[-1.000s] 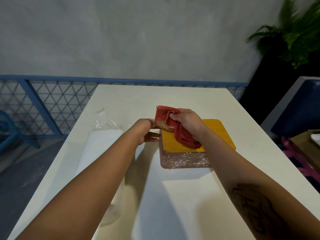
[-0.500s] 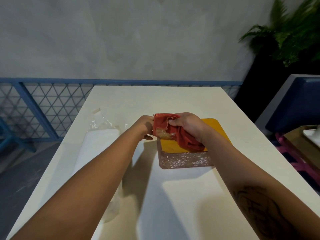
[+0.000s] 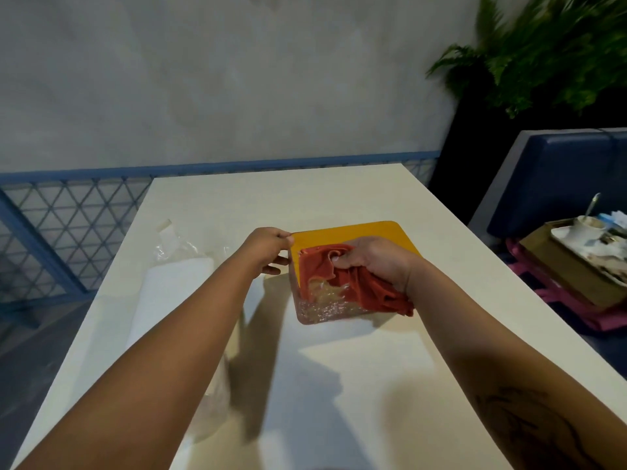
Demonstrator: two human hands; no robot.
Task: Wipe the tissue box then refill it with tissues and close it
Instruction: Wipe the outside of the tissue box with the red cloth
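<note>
While the tissue box [image 3: 356, 232] sits mid-tabletop [image 3: 339, 368] with its yellow lid on, the wiping step looks to be in hand: the right hand [image 3: 376, 262] is bunched tight on the red cloth [image 3: 325, 273], which lies over the lid's near left part and the clear near side. The left hand [image 3: 268, 245] pinches the box's far left corner, steadying it. The next move likely calls for finishing the sides, dropping the cloth and opening the lid; the wrapped tissue pack [image 3: 169, 290] lies to the left.
</note>
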